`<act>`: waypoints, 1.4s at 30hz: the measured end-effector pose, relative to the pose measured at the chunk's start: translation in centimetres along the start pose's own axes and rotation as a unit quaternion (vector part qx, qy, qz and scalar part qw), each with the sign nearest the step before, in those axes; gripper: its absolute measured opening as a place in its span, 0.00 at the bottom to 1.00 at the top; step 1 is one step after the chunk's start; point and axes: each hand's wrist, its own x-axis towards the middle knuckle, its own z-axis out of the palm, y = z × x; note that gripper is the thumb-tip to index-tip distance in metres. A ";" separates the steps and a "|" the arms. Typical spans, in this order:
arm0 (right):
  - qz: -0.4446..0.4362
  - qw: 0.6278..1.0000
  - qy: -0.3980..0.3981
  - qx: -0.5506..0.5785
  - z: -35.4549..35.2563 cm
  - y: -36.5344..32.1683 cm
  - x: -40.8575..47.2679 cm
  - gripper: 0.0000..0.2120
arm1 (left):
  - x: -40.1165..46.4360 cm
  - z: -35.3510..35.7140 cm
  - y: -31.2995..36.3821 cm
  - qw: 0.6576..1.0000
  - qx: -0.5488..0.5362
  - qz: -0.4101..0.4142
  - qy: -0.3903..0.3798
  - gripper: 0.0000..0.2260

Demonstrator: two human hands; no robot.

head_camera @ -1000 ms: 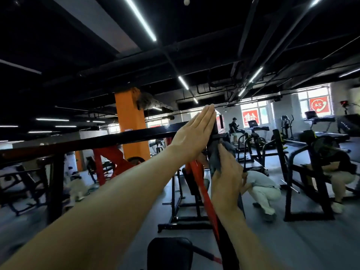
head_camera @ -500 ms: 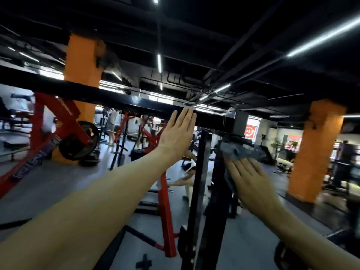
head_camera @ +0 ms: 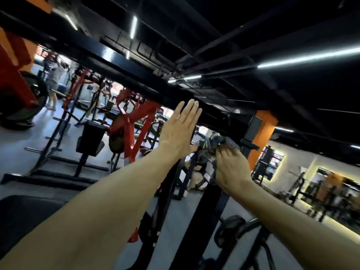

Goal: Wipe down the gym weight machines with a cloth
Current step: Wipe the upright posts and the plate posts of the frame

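The right hand (head_camera: pixel 231 168) presses a dark cloth (head_camera: pixel 218 143) against the black machine frame (head_camera: pixel 216 207), fingers closed over it to scrub. The left hand (head_camera: pixel 179 131), open and empty, rests flat on the crossbar (head_camera: pixel 120 61) just above and beside the cloth, likely for steadiness.

2 hands (head_camera: pixel 178 133), 1 cloth (head_camera: pixel 216 145), 2 orange pillars (head_camera: pixel 263 133), 1 black crossbeam (head_camera: pixel 116 61).

Both forearms bare, no sleeves visible. Left hand (head_camera: pixel 180 131) and right hand (head_camera: pixel 231 168): no gloves, rings, watch.
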 end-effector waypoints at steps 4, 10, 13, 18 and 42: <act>-0.031 0.999 0.005 0.038 1.2 -1.0 -3.9 0.32 | 0.1 0.4 0.6 1.000 -0.027 -0.014 0.005 0.46; 0.002 0.999 -0.022 0.023 -1.0 1.4 0.6 0.31 | -1.4 0.8 0.9 0.992 -0.123 0.014 0.010 0.45; -0.026 0.999 -0.040 0.027 -0.2 1.8 0.6 0.32 | -5.6 2.6 4.1 0.953 -0.295 0.067 -0.024 0.43; -0.149 0.982 -0.115 0.010 0.7 1.3 -4.0 0.36 | -14.6 4.6 10.3 0.833 -0.467 0.171 -0.240 0.44; -0.244 0.947 -0.203 0.045 5.7 -13.8 -13.9 0.36 | -30.4 5.0 13.5 0.696 -0.572 0.090 -0.424 0.45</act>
